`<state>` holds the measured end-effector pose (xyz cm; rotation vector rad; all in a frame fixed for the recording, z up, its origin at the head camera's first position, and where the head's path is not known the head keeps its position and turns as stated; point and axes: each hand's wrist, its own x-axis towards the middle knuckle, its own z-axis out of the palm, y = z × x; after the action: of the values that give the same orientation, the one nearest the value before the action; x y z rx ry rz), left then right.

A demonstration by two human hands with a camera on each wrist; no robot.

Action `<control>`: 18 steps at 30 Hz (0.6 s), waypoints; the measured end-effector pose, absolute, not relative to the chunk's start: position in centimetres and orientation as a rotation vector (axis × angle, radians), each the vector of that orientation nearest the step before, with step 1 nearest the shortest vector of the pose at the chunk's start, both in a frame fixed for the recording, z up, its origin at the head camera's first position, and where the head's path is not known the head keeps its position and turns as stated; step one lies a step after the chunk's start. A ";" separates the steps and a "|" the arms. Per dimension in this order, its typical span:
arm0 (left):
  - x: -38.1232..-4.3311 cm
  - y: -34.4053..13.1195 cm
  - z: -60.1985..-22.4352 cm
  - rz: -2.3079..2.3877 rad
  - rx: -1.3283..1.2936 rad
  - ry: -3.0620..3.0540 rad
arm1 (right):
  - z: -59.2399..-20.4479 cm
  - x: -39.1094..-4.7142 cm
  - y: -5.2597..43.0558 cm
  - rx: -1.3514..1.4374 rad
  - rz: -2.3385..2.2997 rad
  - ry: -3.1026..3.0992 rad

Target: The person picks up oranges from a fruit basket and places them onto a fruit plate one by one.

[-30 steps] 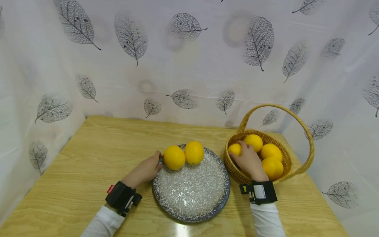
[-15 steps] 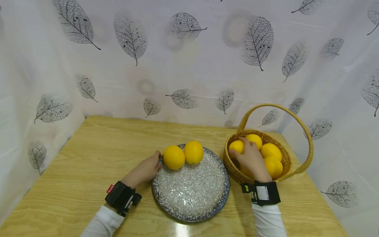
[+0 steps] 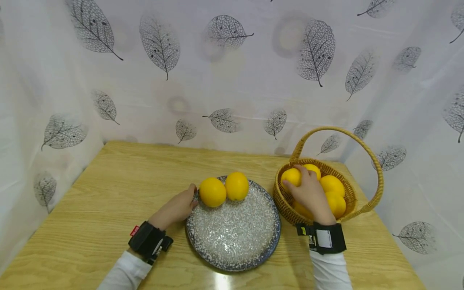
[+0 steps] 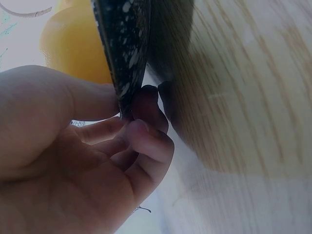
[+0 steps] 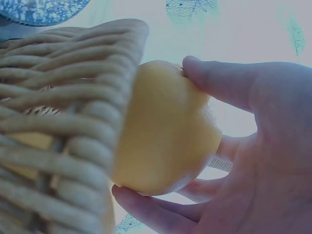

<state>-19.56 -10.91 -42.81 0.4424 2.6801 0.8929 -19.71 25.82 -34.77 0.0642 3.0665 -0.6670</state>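
My left hand pinches the left rim of a speckled grey plate with a dark blue edge; in the left wrist view the thumb lies above the rim and the fingers curl below it. Two oranges, one by that hand and another beside it, sit at the plate's far side. At the right, my right hand grips an orange at the left part of a wicker basket. Thumb and fingers span this orange in the right wrist view, and the basket wall hides part of it.
Several more oranges, one of them at the right, lie in the basket. Its tall arched handle rises over the right side. A leaf-printed curtain hangs behind the wooden table.
The right hand has shifted slightly right and away from me, and the orange in its fingers has come up a little in the basket. The left hand and plate stay where they were.
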 end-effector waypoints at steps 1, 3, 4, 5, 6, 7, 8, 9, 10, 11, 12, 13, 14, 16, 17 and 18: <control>-19.6 -10.9 -42.8 0.891 0.445 2.681 | -34.7 -19.7 25.8 0.063 -0.671 3.066; -19.6 -10.9 -42.9 0.891 0.445 2.682 | -34.6 -19.6 25.8 0.056 -0.678 3.065; -19.6 -10.9 -42.9 0.893 0.441 2.681 | -34.5 -19.6 25.8 0.055 -0.681 3.063; -19.7 -10.9 -43.0 0.889 0.443 2.683 | -34.4 -19.6 25.7 0.053 -0.688 3.062; -19.7 -11.0 -43.0 0.889 0.440 2.684 | -34.3 -19.6 25.7 0.051 -0.693 3.061; -19.7 -11.0 -43.1 0.885 0.440 2.686 | -34.3 -19.5 25.7 0.049 -0.697 3.061; -19.7 -11.0 -43.1 0.886 0.436 2.685 | -34.2 -19.5 25.7 0.047 -0.703 3.062; -19.7 -11.0 -43.2 0.883 0.440 2.689 | -34.2 -19.5 25.6 0.045 -0.708 3.064; -19.7 -11.1 -43.2 0.879 0.443 2.692 | -34.1 -19.5 25.6 0.044 -0.712 3.067; -19.7 -11.1 -43.2 0.875 0.446 2.695 | -34.0 -19.4 25.6 0.041 -0.716 3.070; -19.7 -11.1 -43.2 0.875 0.448 2.697 | -34.0 -19.4 25.5 0.036 -0.718 3.075; -19.6 -11.1 -43.2 0.873 0.451 2.700 | -34.0 -19.4 25.5 0.032 -0.720 3.079; -19.6 -11.1 -43.1 0.872 0.456 2.703 | -33.9 -19.3 25.4 0.028 -0.720 3.085; -19.5 -11.1 -43.0 0.877 0.469 2.705 | -33.8 -19.2 25.3 0.019 -0.723 3.093; -19.4 -11.0 -42.9 0.884 0.473 2.705 | -33.8 -19.2 25.3 0.013 -0.723 3.097; -19.4 -11.0 -42.8 0.887 0.478 2.707 | -33.8 -19.2 25.3 0.007 -0.725 3.100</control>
<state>-19.40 -11.03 -42.79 0.4777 2.7065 0.8871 -19.15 25.25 -33.78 0.0068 3.1004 -0.7249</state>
